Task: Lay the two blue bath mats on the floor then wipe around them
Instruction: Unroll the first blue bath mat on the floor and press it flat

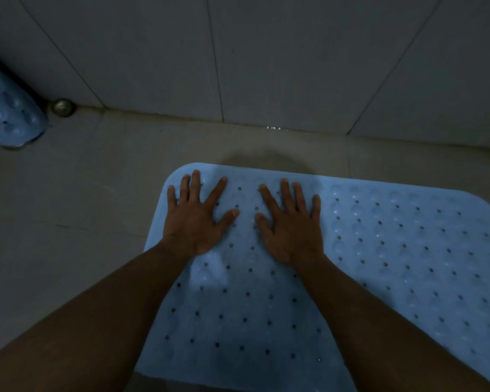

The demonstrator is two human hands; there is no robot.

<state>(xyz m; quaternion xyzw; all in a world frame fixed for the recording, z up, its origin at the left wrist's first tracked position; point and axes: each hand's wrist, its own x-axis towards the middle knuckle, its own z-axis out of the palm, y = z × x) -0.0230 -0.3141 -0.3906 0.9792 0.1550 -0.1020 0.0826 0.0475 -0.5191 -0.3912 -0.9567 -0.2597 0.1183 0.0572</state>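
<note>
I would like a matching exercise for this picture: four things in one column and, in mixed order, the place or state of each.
1. light-blue perforated rubber bath mat
2. second blue bath mat
3. small round metal knob
4. left hand and right hand

A. at the foot of the wall
B. rolled up, far left
C. spread flat on the floor
D. palms down on the flat mat

Pairs: 1-C, 2-B, 3-A, 4-D

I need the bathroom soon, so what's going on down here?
A person presses the left hand and right hand flat, fingers spread, on one blue bath mat spread on the floor by the wall. The second mat sits rolled up at the far left, not yet laid out.
</note>
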